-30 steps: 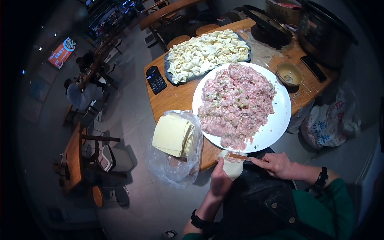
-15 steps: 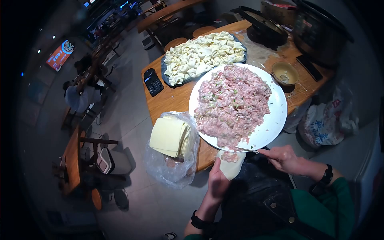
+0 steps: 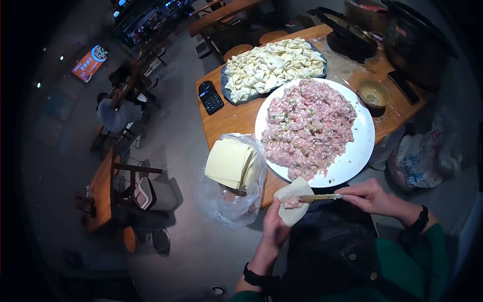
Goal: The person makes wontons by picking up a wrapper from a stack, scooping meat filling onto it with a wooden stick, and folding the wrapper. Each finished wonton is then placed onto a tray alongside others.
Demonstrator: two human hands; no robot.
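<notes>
At the far left a person (image 3: pixel 114 111) was seated at another table, well apart from the work. A black calculator (image 3: pixel 210 97) lay near the left edge of the wooden table (image 3: pixel 232 120). A stack of wrappers (image 3: pixel 230 163) sat in a clear plastic bag (image 3: pixel 226 201) at the table's near corner. The left hand (image 3: pixel 274 227) was cupped under a single wrapper (image 3: pixel 293 201), which was held just in front of the table edge with a dab of filling (image 3: pixel 292 203) on it. A dark tray of folded dumplings (image 3: pixel 274 66) lay further back. A white plate (image 3: pixel 355 161) heaped with minced meat (image 3: pixel 308 128) stood just above the wrapper. A flat stick (image 3: pixel 319 198) was pinched in the right hand (image 3: pixel 371 198), its tip touching the filling. A small bowl (image 3: pixel 373 93) stood at the right.
</notes>
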